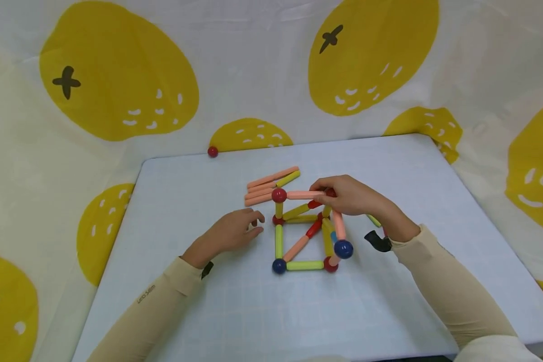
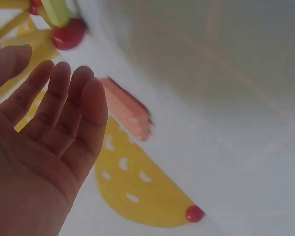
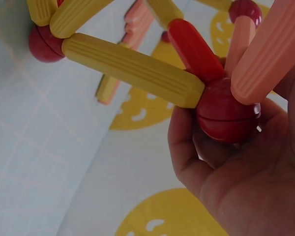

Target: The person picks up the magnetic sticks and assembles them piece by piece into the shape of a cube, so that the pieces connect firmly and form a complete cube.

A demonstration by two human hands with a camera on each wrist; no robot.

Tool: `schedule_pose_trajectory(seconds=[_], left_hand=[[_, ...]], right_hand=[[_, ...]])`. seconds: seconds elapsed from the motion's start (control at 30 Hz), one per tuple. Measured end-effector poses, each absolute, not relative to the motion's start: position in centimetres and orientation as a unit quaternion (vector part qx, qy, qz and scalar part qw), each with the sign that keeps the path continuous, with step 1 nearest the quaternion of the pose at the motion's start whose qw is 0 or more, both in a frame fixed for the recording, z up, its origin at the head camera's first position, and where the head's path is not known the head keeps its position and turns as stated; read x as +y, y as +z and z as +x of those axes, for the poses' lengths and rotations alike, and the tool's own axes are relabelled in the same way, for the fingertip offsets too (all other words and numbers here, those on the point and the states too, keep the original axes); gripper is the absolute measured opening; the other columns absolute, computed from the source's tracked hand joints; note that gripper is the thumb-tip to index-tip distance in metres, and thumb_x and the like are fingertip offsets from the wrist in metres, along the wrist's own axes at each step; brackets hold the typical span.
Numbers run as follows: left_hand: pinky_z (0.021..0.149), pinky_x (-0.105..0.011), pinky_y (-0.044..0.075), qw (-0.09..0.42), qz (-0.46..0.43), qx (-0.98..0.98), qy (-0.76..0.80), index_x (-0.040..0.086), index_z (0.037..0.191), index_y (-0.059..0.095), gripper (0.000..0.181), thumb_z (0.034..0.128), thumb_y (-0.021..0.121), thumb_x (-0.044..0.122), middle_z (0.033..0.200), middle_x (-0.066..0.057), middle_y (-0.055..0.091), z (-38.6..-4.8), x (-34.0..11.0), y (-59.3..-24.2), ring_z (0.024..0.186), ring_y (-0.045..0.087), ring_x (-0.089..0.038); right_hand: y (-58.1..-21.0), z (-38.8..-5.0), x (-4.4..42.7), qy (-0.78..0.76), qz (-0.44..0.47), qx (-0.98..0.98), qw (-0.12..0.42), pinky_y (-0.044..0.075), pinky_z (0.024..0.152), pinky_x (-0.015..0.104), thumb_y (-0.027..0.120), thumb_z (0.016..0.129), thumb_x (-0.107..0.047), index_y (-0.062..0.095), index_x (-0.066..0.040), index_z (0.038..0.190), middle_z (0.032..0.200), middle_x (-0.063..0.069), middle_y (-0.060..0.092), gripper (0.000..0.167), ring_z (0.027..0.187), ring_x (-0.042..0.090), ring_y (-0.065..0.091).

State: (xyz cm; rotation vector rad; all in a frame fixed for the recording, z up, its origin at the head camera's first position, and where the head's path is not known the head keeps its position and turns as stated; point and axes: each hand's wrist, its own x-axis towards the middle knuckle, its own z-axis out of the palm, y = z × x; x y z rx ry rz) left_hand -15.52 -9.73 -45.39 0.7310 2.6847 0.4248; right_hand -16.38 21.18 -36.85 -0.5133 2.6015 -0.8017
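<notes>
A frame of ball-and-stick toy pieces (image 1: 304, 265) stands on the table, built of yellow, lime, pink and red sticks with red and blue balls. My right hand (image 1: 355, 195) holds its upper far-right corner. In the right wrist view, the fingers curl round the red ball (image 3: 227, 112), where a yellow stick (image 3: 130, 69), a red stick (image 3: 194, 49) and pink sticks meet. My left hand (image 1: 233, 231) hovers just left of the frame, fingers loosely bent and holding nothing. Its palm shows in the left wrist view, apart from the upper red ball (image 2: 69, 34). A blue ball (image 1: 343, 249) tops the near-right corner.
Several loose pink sticks (image 1: 259, 193) and a yellow stick (image 1: 288, 179) lie behind the frame. A single red ball (image 1: 212, 152) sits at the table's back edge. One lime stick (image 1: 373, 220) lies partly hidden beside the right wrist.
</notes>
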Motion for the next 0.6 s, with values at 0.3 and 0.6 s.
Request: schedule_pose_trajectory(seconds=[0.3,0.6], left_hand=[[0.09,-0.039,0.057,0.16,0.243,0.95,0.115,0.019,0.122,0.067,0.026,0.1,0.065,0.033,0.113,-0.002,0.067,-17.9,-11.3,-45.6,0.096,0.062,-0.017],[0.097,-0.042,0.055,0.103,0.25,0.959,0.091,0.013,0.124,0.066,0.029,0.0992,0.067,0.029,0.119,-0.008,0.064,-22.2,-11.6,-46.8,0.103,0.061,-0.024]], right_hand=[[-36.9,-16.4,21.2,-0.283,-0.188,0.923,0.18,0.045,0.067,0.031,0.062,0.103,-0.024,0.067,-0.014,0.128,0.097,0.006,0.067,0.028,0.073,0.019,0.055],[-36.9,-16.5,21.4,-0.284,-0.188,0.923,0.179,0.046,0.068,0.031,0.062,0.103,-0.024,0.067,-0.015,0.128,0.097,0.004,0.067,0.027,0.076,0.019,0.056]])
